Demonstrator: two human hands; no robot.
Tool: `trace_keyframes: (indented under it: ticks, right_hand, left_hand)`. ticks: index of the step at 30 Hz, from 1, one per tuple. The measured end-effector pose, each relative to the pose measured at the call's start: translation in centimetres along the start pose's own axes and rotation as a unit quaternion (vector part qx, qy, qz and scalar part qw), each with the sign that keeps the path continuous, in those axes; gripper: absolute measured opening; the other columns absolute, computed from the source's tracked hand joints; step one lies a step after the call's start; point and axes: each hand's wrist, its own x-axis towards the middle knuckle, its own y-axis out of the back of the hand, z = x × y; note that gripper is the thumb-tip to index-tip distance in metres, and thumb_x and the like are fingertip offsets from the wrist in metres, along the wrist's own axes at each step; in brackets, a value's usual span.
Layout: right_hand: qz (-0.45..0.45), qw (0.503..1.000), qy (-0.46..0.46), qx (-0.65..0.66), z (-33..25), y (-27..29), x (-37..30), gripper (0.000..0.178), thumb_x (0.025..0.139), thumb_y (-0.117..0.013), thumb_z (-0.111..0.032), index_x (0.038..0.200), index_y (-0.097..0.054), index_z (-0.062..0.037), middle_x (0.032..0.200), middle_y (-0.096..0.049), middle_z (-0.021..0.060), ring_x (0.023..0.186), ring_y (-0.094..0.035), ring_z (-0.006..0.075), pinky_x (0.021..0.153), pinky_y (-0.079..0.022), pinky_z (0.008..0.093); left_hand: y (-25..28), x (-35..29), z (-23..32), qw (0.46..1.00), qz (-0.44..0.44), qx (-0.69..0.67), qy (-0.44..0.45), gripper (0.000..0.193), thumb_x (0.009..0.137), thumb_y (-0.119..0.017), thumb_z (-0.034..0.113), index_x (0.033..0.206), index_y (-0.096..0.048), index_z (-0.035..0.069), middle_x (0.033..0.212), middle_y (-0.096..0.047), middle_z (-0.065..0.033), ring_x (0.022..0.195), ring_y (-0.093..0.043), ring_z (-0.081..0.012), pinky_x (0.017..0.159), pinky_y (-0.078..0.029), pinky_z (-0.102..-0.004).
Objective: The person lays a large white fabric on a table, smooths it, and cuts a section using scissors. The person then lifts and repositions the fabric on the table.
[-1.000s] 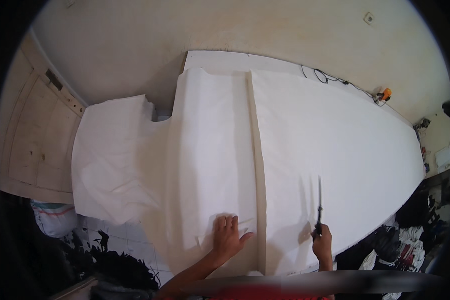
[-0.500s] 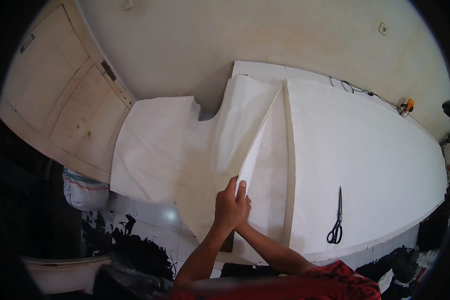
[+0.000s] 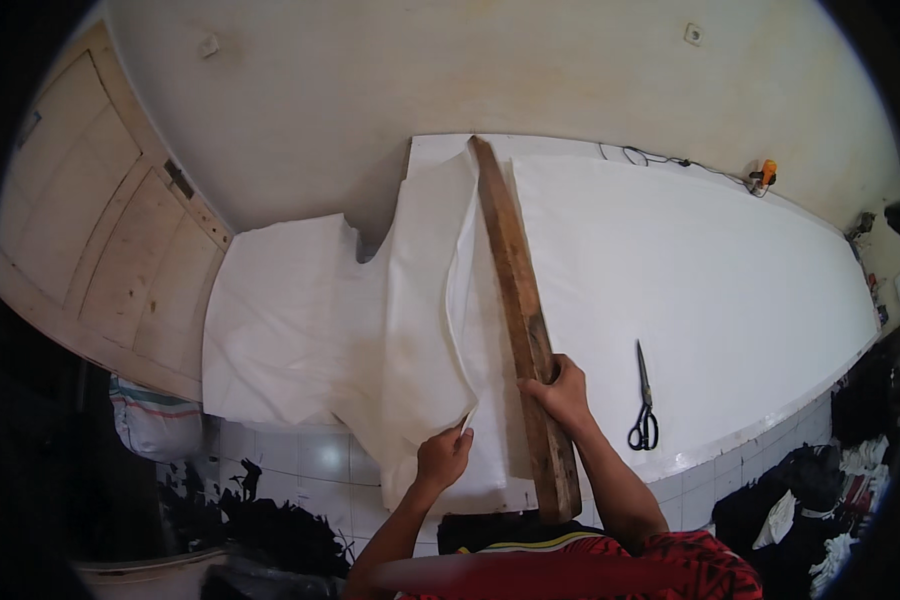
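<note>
While the left hand (image 3: 444, 457) pinches the loose edge of the white cloth (image 3: 423, 310) partly on the bench (image 3: 440, 148), the right hand (image 3: 558, 392) grips the wooden beam (image 3: 511, 268) beside that edge; arranging both seems in hand, calling for steady holds.

The cloth (image 3: 425, 300) is plain off-white, greyer in its folds; the wooden beam (image 3: 508, 270) is mid-brown, streaked and blotched darker toward its near end; the scissors (image 3: 645, 392) have black handles and dark grey blades; the bench (image 3: 440, 148) is white; the wall (image 3: 450, 70) is cream with yellowish stains; the sleeve (image 3: 710, 562) is red, patterned in black; the sack (image 3: 155, 428) is white with green and reddish stripes; the scraps (image 3: 275, 522) are black.
</note>
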Motion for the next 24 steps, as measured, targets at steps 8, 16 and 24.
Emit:
trace_keyframes:
  ticks: [8, 16, 24]
  right_hand:
    - [0.153, 0.948, 0.072, -0.268, 5.7, 1.8, 2.2, 0.066, 0.07, -0.087, -0.034, 0.112, -0.058, 0.008, 0.112, -0.061, 0.0236, 0.107, -0.064, 0.0429, 0.091, -0.056, 0.0523]
    - [0.122, 0.952, 0.089, -0.266, 5.9, -0.9, 4.5, 0.103, 0.076, -0.088, -0.044, 0.146, -0.039, 0.0138, 0.141, -0.05, 0.032, 0.131, -0.052, 0.0473, 0.109, -0.044, 0.0576]
    - [-0.222, 0.937, 0.266, 0.034, 2.0, 0.7, -12.0, 0.107, 0.099, -0.072, -0.039, 0.169, -0.006, 0.0062, 0.178, -0.009, 0.0249, 0.166, -0.009, 0.0392, 0.135, -0.009, 0.0437]
  left_hand:
    - [-4.3, 1.1, -2.5, 0.995, 0.043, 0.059, -0.064, 0.033, 0.107, -0.057, 0.037, 0.112, -0.074, 0.009, 0.081, -0.073, -0.0172, 0.08, -0.073, -0.042, 0.073, -0.056, -0.0554]
    - [0.4, 3.8, 8.3, 0.986, 0.085, -0.139, -0.047, 0.039, 0.111, -0.056, 0.033, 0.096, -0.067, -0.001, 0.069, -0.066, -0.0192, 0.064, -0.066, -0.0391, 0.062, -0.049, -0.0499]
    - [0.0, 0.3, 28.3, 0.882, -0.036, -0.437, -0.174, 0.02, 0.107, -0.055, 0.013, 0.099, -0.065, -0.002, 0.077, -0.06, -0.0155, 0.068, -0.056, -0.027, 0.064, -0.049, -0.0397]
